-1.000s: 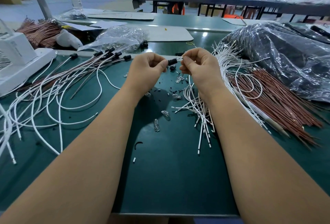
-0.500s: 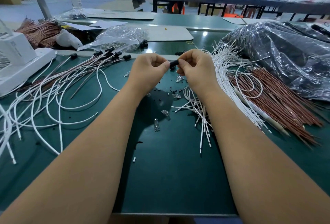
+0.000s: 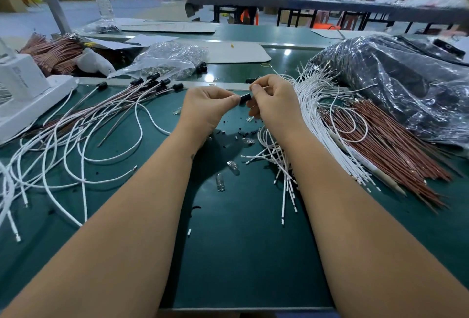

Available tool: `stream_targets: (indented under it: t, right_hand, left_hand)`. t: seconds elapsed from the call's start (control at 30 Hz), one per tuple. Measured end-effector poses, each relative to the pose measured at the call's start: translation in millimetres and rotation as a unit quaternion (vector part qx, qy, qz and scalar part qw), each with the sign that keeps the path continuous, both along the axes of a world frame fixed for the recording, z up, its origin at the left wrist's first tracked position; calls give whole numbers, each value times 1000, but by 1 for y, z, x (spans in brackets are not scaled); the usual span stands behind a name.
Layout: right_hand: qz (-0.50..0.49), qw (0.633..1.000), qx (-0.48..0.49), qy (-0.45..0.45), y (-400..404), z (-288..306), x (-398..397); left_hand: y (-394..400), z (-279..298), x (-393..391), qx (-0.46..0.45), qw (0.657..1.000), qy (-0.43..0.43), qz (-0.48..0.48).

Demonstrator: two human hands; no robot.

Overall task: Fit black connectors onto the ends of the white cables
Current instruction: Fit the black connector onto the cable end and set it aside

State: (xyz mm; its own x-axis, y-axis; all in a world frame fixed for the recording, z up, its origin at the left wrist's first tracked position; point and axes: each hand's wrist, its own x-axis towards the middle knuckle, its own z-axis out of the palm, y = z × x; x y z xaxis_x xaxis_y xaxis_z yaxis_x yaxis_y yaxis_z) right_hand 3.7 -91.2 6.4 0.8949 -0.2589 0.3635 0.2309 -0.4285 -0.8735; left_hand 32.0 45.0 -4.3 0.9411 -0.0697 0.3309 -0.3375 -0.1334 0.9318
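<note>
Here the main risk, as a judgement, is misalignment: the black connector (image 3: 244, 99) is small and pinched only at its ends, so if the wire end meets its opening off-axis the tip could bend or the connector could twist out of the grip and drop among the loose black bits and small glass bulbs (image 3: 233, 167) scattered on the green mat (image 3: 248, 254) below. A second risk is the trailing wire snagging in the unfitted white cables (image 3: 314, 104) fanned just right of centre, which would tug the end away. The connector sits just above the middle of the frame, between the two hands. The left hand (image 3: 205, 107) has its fingers curled, thumb and forefinger clamped on the connector's left end; the right hand (image 3: 272, 100) is curled too, its fingertips closed on the connector's right end and on a thin wire that pokes out above the knuckles, though whether that wire is already seated cannot be told. Both forearms reach up from the lower corners and converge, wrists raised off the mat. Finished cables with black connectors (image 3: 152, 80) lie at upper left, well apart from the hands.
</note>
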Motion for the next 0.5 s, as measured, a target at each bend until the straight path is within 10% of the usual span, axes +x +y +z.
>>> stream_targets:
  t: [0.27, 0.5]
  right_hand:
    - [-171, 980, -90, 41, -57, 28, -10]
    - [-408, 890, -166, 120, -116, 27, -29]
  left_hand:
    - [-4, -4, 0, 62, 998, 4, -30]
    - [-5, -5, 0, 96, 995, 1, -26]
